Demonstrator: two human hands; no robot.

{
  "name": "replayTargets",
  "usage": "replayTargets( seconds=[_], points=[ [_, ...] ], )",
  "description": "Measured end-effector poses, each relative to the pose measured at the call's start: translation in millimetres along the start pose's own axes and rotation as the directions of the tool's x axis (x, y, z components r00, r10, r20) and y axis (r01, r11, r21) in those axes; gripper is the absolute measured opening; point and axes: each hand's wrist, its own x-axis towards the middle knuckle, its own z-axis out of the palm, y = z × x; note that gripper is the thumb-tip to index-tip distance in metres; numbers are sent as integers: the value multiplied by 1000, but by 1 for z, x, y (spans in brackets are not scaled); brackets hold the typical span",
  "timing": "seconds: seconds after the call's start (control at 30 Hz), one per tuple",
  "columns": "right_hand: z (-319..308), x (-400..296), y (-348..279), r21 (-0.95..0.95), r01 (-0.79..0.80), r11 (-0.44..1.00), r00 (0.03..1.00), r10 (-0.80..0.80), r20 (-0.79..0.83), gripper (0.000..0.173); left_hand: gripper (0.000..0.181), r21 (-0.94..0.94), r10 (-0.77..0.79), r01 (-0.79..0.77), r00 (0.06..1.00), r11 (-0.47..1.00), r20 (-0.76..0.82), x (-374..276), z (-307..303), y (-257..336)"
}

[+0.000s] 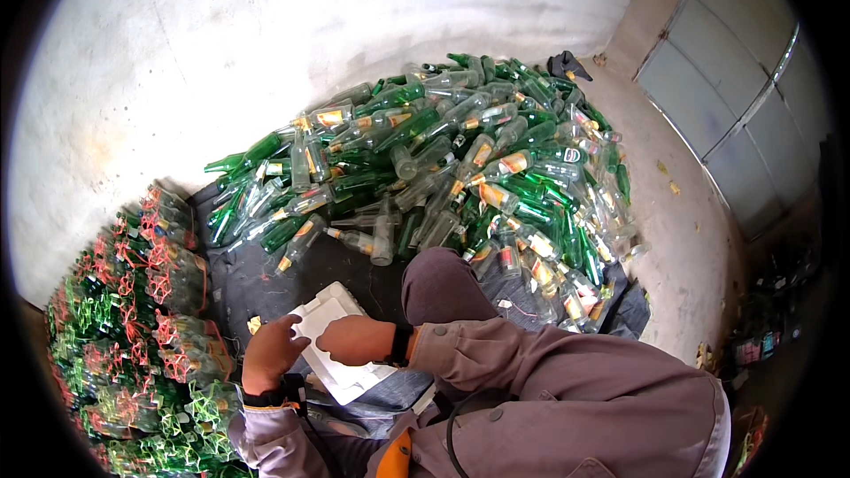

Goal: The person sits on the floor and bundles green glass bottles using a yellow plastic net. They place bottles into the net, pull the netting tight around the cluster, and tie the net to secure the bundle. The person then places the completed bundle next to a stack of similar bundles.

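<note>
My left hand [269,350] is over the left edge of a white foam board or lid [340,378], its thumb and fingers apart with nothing seen between them. Curled above the middle of the same white piece is my right hand [355,340]; its fingertips are hidden, so whether it pinches anything cannot be told. Both wrists wear black bands. The white piece lies on dark cloth in front of me, beside my bent knee [441,289]. Beyond it rises a large heap of green and clear glass bottles [425,146], many with orange-yellow labels.
At the left stand stacked bundles of glass bottles [133,345] tied with red and green string. A dark cloth sheet [265,285] covers the floor. Behind the heap is a pale wall [299,26]; at the right, a metal door [717,86]. A dark cloth [568,65] lies by the wall.
</note>
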Motion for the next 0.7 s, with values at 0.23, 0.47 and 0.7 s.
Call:
replayTargets(
  seconds=[0.23,0.47,0.7],
  points=[
    [9,-2,16,40,-5,999,997,8,-71,18,45,-61,51,-56,996,997,-72,2,1,-4],
    [-37,-20,58,-26,-289,957,926,273,-263,13,50,-261,-154,89,959,961,-239,63,92,-106],
    [-64,-50,75,167,-245,955,808,297,-509,13,89,-447,-839,741,543,501,-39,48,328,-158]
  ],
)
